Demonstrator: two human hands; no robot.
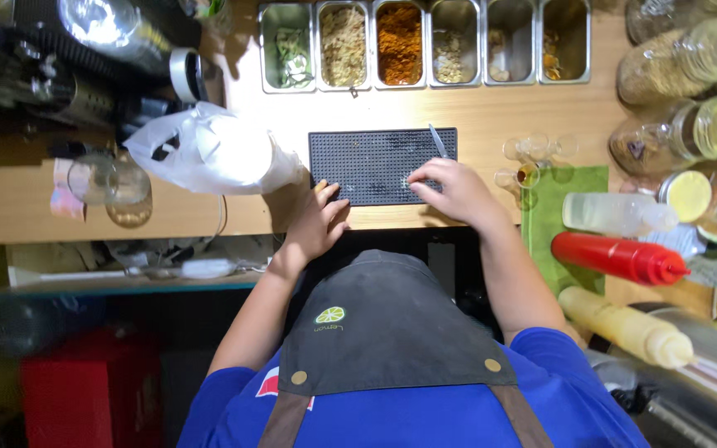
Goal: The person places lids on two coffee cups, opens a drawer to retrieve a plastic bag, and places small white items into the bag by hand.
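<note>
A dark rubber bar mat (375,158) lies on the wooden counter (499,112) in front of me. My left hand (319,222) rests on the mat's near left corner with its fingers loosely apart and nothing in it. My right hand (451,191) sits on the mat's near right part, fingers pinched around a thin metal utensil (437,141) that points away from me over the mat's far edge. I cannot tell what kind of utensil it is. My dark apron and blue shirt fill the bottom of the view.
A row of steel containers (425,41) with spices and herbs stands behind the mat. A white plastic bag (209,149) lies to the left, with a glass (118,182) beyond it. To the right are small glasses (533,153), a green cloth (545,216), squeeze bottles (620,257) and glass jars (682,62).
</note>
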